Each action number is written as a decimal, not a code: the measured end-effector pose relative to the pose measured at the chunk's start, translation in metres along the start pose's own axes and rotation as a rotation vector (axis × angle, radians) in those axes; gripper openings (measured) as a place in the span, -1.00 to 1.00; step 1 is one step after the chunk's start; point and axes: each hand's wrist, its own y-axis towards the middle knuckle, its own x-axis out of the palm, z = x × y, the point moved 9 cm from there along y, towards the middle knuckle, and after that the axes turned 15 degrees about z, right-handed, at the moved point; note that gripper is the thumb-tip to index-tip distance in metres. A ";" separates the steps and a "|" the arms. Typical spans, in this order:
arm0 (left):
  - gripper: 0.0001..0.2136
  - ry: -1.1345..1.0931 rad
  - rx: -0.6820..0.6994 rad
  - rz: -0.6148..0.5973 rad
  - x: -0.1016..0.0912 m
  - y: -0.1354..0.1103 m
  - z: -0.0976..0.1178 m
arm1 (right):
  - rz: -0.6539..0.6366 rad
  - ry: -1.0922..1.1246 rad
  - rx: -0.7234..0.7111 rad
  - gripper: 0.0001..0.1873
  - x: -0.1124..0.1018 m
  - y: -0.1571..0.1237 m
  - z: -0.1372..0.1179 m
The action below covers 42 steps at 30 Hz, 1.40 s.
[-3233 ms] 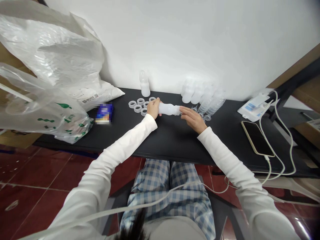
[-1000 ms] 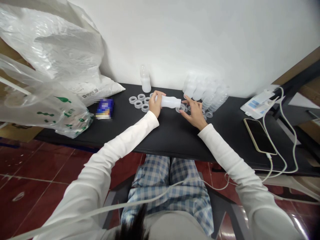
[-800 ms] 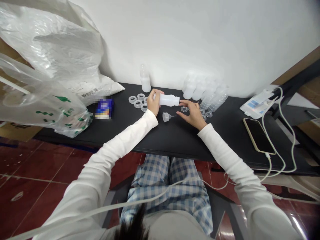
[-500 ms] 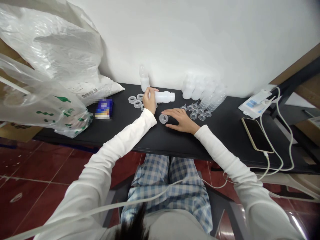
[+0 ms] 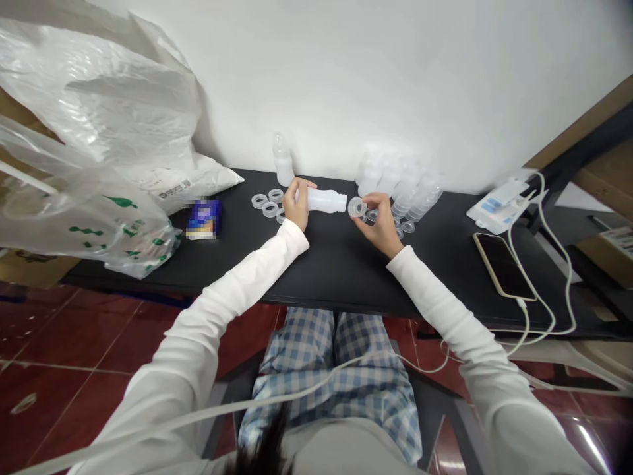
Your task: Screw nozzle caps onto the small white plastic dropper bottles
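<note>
My left hand (image 5: 297,203) is wrapped round a white plastic baby bottle (image 5: 326,200), held on its side with the threaded neck facing right. Between the fingers of my right hand (image 5: 380,223) is a translucent screw ring (image 5: 357,208), just right of the bottle's mouth and apart from it. Several loose rings (image 5: 270,209) lie left of my left hand. Clear nipples (image 5: 407,227) rest on the table behind and beside my right hand, partly hidden by it. An assembled bottle (image 5: 283,161) with a clear dome stands by the wall.
White bottles (image 5: 383,175) and stacked clear caps (image 5: 422,194) stand in rows by the wall. Plastic bags (image 5: 113,132) and a blue packet (image 5: 204,220) lie on the left. A phone (image 5: 504,266) with a cable and a white box (image 5: 497,208) sit on the right.
My right hand has picked the ring up off the table and brought it up and right, level with the bottle's mouth. My left hand still holds the bottle in nearly the same place.
</note>
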 end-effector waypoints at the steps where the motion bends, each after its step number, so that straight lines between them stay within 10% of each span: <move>1: -0.45 0.009 0.033 0.002 0.000 -0.001 0.004 | -0.007 0.017 -0.034 -0.62 0.001 0.001 -0.004; 7: -0.49 0.042 0.046 -0.064 0.009 -0.009 0.007 | -0.081 -0.005 -0.103 -0.66 0.008 -0.003 -0.015; 17: -0.59 0.089 -0.480 -0.171 0.020 -0.028 -0.050 | -0.171 -0.035 0.003 -0.72 0.008 -0.006 -0.005; 36: -0.49 0.020 -0.039 -0.047 0.007 -0.026 0.007 | -0.082 0.172 0.266 -0.38 0.003 -0.003 0.006; 42: -0.46 0.014 -0.199 -0.082 0.012 -0.025 -0.013 | -0.134 0.093 0.101 -0.53 0.008 -0.010 -0.001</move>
